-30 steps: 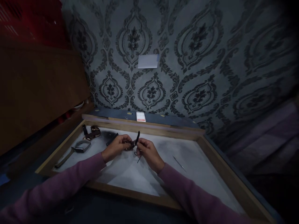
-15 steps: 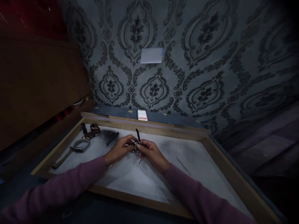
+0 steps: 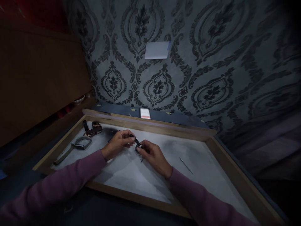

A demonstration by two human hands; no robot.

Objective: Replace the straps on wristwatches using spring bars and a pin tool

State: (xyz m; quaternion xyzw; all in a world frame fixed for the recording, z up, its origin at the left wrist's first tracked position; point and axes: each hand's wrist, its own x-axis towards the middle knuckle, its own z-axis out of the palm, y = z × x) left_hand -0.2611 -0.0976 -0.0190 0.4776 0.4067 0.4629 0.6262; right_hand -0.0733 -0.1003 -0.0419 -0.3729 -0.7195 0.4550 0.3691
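Observation:
Over the white-lined wooden tray (image 3: 131,194), both hands work on a small wristwatch (image 3: 137,142) with a black strap. My left hand (image 3: 119,143) pinches the strap's far end between thumb and fingers. My right hand (image 3: 152,155) is closed around the watch case, most of which its fingers hide. A small dark sliver (image 3: 141,160) shows just below the right fingers; whether it belongs to the watch I cannot tell. A thin metal pointed tool (image 3: 186,165) lies on the white surface to the right of my right hand.
At the tray's left lie a watch with a grey strap (image 3: 83,143) and several dark, brownish watches or straps (image 3: 93,128). Behind the tray's back wall is a small white and red card (image 3: 145,113). A wooden cabinet (image 3: 42,84) stands at left, patterned wallpaper (image 3: 158,86) behind.
My left hand has moved from the watch body to the strap's end and pulled it leftward. The strap, upright before, now slants between both hands. The view has shifted slightly.

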